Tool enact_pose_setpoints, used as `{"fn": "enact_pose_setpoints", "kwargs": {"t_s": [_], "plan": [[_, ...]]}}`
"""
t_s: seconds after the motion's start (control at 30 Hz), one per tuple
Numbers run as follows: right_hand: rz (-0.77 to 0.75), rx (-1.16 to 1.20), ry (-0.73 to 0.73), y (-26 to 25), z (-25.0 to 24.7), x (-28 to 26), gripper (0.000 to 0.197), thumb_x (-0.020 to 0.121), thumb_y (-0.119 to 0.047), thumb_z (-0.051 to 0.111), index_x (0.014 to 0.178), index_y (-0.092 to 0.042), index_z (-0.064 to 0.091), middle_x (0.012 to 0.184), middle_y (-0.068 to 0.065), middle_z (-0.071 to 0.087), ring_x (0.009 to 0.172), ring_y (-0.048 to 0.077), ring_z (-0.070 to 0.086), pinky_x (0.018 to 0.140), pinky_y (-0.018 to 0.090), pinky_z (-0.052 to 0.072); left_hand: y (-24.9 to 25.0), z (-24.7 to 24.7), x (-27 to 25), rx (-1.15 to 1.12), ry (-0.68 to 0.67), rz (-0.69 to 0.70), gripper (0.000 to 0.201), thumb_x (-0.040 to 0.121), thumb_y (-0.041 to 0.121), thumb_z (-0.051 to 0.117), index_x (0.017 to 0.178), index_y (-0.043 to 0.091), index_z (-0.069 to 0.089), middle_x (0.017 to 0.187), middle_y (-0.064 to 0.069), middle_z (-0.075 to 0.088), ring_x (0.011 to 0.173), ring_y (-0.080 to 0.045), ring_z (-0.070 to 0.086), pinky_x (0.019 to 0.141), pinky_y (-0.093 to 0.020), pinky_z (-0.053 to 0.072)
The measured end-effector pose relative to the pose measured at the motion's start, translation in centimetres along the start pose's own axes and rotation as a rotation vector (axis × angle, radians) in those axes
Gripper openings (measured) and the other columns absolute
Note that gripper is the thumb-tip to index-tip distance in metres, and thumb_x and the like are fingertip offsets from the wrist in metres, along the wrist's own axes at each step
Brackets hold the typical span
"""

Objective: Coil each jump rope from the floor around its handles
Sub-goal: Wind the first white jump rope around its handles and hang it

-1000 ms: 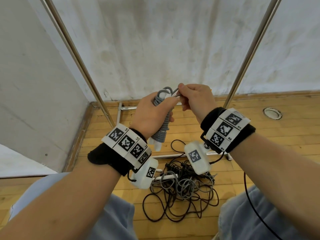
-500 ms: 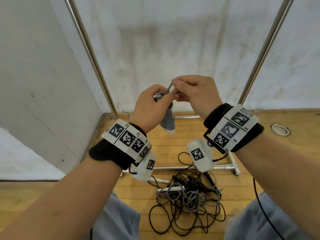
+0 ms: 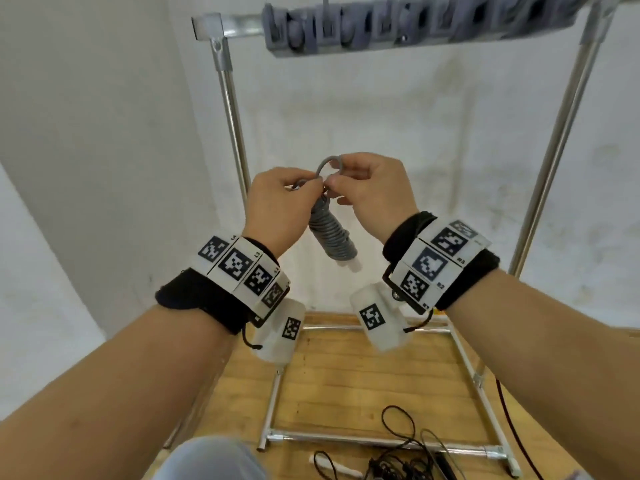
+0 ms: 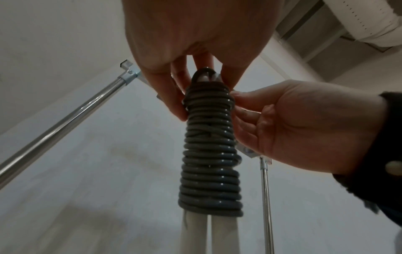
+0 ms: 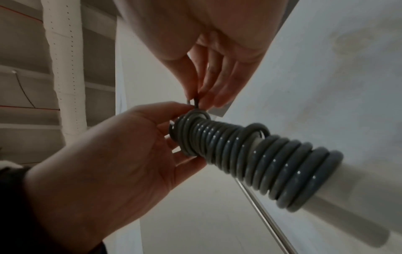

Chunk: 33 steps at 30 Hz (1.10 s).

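A grey jump rope (image 3: 332, 233) is coiled tightly round its two white handles (image 4: 200, 235) and hangs handle-ends down between my hands at chest height. My left hand (image 3: 287, 199) pinches the top of the coil (image 4: 208, 137). My right hand (image 3: 363, 188) pinches the small end loop (image 3: 329, 164) that arches above the coil. In the right wrist view the coil (image 5: 250, 158) runs out to the right, with fingers of both hands meeting at its top end. A tangle of black and grey ropes (image 3: 398, 462) lies on the wooden floor below.
A metal rack stands in front of me, with uprights (image 3: 232, 116) left and right and a base frame (image 3: 381, 441) on the floor. A grey row of hooks (image 3: 415, 26) sits on its top bar. White walls close the corner.
Both hands have lifted the coiled rope from low over the floor pile up toward the rack's top. My view has tilted upward, and the hook row has come into sight.
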State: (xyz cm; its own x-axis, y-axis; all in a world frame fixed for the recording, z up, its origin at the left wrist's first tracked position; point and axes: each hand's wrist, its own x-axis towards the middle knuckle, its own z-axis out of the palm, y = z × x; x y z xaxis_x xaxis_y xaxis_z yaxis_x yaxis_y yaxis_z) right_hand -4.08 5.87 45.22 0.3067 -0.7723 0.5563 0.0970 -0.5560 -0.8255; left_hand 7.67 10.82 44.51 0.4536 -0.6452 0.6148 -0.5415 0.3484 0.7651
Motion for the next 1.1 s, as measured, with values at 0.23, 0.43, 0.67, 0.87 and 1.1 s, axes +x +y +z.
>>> {"fn": "enact_pose_setpoints", "kwargs": {"t_s": [0.23, 0.43, 0.67, 0.87, 1.1], "plan": [[-0.076, 0.034, 0.066, -4.8, 1.7, 6.3, 0.015, 0.082, 0.001, 0.064, 0.078, -0.013, 0.059, 0.066, 0.004, 0.067, 0.055, 0.012, 0.065, 0.061, 0.024, 0.056, 3.6, -2.9, 7.5, 0.013, 0.043, 0.092, 0.017, 0.076, 0.011, 0.066, 0.075, 0.027, 0.071, 0.072, 0.007, 0.068, 0.069, -0.010, 0.065, 0.068, -0.030, 0.056], [-0.153, -0.009, 0.086, -7.1, 4.0, 12.6, 0.015, 0.088, 0.000, 0.057, 0.101, -0.004, 0.065, 0.070, 0.004, 0.065, 0.057, 0.012, 0.061, 0.057, 0.015, 0.052, 4.2, -4.2, 13.7, 0.052, 0.117, 0.167, 0.016, 0.081, 0.015, 0.064, 0.068, 0.024, 0.070, 0.063, 0.010, 0.065, 0.054, 0.002, 0.056, 0.055, -0.015, 0.049], [-0.177, -0.078, 0.119, -7.7, 5.7, 18.5, 0.013, 0.090, -0.004, 0.056, 0.096, -0.006, 0.068, 0.067, 0.000, 0.063, 0.054, 0.008, 0.060, 0.051, 0.014, 0.049, 4.0, -3.9, 19.2, 0.002, 0.181, 0.186, 0.016, 0.081, 0.014, 0.063, 0.071, 0.022, 0.073, 0.062, 0.010, 0.064, 0.057, -0.005, 0.055, 0.059, -0.025, 0.049], [-0.200, -0.127, 0.162, -7.8, 6.5, 21.8, 0.022, 0.086, -0.003, 0.059, 0.070, -0.017, 0.067, 0.069, 0.010, 0.066, 0.064, 0.025, 0.066, 0.062, 0.033, 0.057, 3.7, -3.5, 22.2, -0.050, 0.233, 0.181, 0.012, 0.080, 0.013, 0.064, 0.079, 0.019, 0.074, 0.070, 0.008, 0.068, 0.060, -0.007, 0.060, 0.062, -0.026, 0.053], [-0.167, -0.287, 0.115, -5.9, 6.4, 22.2, 0.016, 0.087, -0.002, 0.055, 0.076, -0.002, 0.066, 0.065, 0.010, 0.065, 0.059, 0.020, 0.066, 0.063, 0.033, 0.058, 2.1, -2.9, 22.4, -0.007, 0.175, 0.109, 0.023, 0.078, 0.010, 0.062, 0.062, 0.024, 0.069, 0.059, 0.009, 0.063, 0.059, -0.011, 0.057, 0.067, -0.034, 0.055]]}}
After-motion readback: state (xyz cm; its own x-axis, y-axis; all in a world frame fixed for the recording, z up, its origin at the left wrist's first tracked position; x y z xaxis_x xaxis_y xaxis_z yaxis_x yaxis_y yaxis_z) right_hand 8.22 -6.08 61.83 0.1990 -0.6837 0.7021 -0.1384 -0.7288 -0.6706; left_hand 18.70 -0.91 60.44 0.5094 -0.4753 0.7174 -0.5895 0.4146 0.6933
